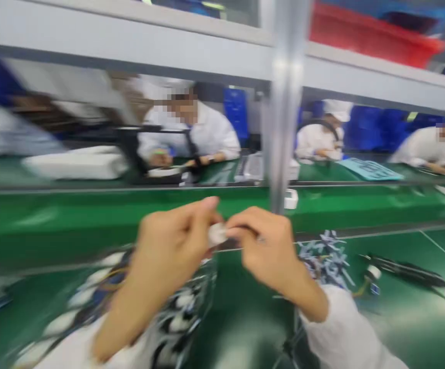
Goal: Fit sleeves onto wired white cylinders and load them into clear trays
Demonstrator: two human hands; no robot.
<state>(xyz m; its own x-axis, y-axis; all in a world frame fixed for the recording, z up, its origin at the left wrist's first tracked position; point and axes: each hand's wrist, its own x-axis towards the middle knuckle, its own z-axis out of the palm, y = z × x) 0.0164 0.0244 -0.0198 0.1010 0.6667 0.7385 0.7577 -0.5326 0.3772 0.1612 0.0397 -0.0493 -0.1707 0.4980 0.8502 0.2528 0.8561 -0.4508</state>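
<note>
My left hand point(176, 236) is closed on a small round white part point(218, 234), held up over the green bench at the middle of the view. My right hand point(264, 246) meets it from the right, thumb and forefinger pinched at the part's edge. Whether those fingers grip the part itself or something tiny on it is too blurred to tell. Below my left wrist lies a clear tray point(210, 287) with several white and dark parts.
Several white parts with wires point(61, 323) lie at the lower left. Pale strips point(326, 256) are heaped right of my right hand, near a black pen-shaped tool point(407, 269) with a cord. A metal post point(284, 102) stands ahead. People in white work across the green belt.
</note>
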